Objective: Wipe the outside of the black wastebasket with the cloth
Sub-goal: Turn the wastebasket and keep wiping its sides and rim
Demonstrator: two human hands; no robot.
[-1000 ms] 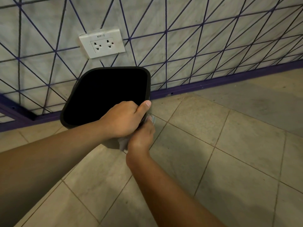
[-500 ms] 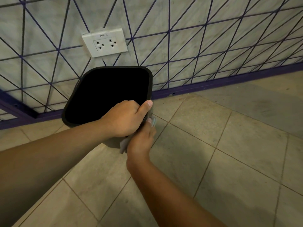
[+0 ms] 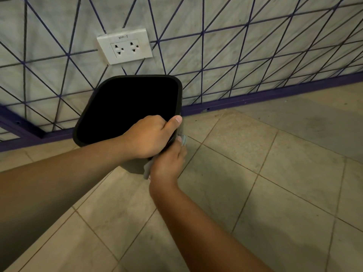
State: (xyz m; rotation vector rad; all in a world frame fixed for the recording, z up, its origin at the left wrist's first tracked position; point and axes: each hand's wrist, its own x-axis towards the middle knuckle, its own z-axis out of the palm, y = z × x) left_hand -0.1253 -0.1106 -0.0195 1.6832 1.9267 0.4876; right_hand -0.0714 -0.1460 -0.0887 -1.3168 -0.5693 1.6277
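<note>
Tipping looks the main risk: black wastebasket [image 3: 127, 108] stands on the tile floor [image 3: 255, 183] against the patterned wall [image 3: 235, 46], held at one near corner only; a hard sideways wipe could slide or rock it. Left hand [image 3: 151, 136] curls over the near right rim corner, thumb up, gripping it. Right hand [image 3: 169, 161], below, fingers curled, presses the cloth [image 3: 184, 139] to the outer side wall. Cloth mostly hidden; bunching could let it slip free.
</note>
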